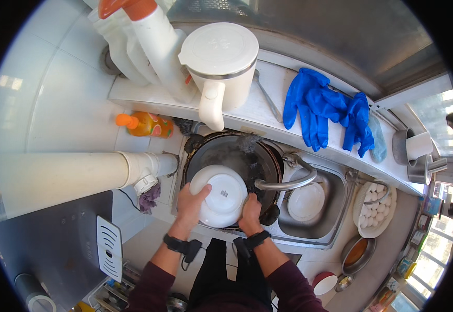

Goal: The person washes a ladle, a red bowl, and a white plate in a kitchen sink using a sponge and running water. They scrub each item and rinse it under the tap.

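Observation:
A white plate (224, 200) is tilted over a big dark pan (213, 148), its underside with the foot ring facing up. My left hand (189, 205) grips the plate's left rim, thumb across the underside and the other fingers hidden beneath. At the right rim my right hand (251, 214) is closed against the plate's edge; its fingertips are partly hidden. The curved metal tap (294, 183) has its spout over the pan, just right of the plate. Greyish water lies in the pan, and a dark fuzzy scourer (249, 143) rests at its far rim.
Right of the pan, a steel sink (335, 208) holds another white dish (306, 202). Beyond it stand a basket of eggs (374, 213) and a metal bowl (358, 255). The back ledge carries a cream jug (221, 67) and blue gloves (315, 106). A thick pipe (70, 182) crosses at left.

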The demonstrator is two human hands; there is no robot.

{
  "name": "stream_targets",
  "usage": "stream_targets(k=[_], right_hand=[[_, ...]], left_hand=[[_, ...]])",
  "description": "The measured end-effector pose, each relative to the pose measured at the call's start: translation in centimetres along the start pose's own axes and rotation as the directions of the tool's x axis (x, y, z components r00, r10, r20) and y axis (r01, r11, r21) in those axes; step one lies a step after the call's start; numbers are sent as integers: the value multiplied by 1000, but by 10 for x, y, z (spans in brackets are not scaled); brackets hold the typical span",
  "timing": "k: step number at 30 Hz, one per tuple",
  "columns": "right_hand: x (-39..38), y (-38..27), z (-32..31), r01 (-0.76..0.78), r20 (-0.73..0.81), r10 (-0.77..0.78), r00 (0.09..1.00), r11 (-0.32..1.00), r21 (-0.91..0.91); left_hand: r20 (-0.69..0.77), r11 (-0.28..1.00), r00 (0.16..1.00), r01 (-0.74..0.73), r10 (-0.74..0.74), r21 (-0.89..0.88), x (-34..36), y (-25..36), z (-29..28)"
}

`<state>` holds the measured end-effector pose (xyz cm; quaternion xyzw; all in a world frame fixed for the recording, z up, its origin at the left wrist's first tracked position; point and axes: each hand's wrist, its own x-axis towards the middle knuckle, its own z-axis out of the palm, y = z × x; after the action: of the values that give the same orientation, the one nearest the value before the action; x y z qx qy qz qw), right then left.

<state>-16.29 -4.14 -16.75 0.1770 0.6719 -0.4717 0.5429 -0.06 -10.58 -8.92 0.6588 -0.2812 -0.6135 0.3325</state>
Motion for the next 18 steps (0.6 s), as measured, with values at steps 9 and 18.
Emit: stream_targets(k=[9,18], right_hand=[[-14,11,-5,-153,22,162,986,962,-226],[54,-35,-17,278,226,-197,954,861,-426]], left_hand=[[228,896,959,243,-166,-371,1,-2,1],[328,916,931,263,-159,-302,19,-19,-26]])
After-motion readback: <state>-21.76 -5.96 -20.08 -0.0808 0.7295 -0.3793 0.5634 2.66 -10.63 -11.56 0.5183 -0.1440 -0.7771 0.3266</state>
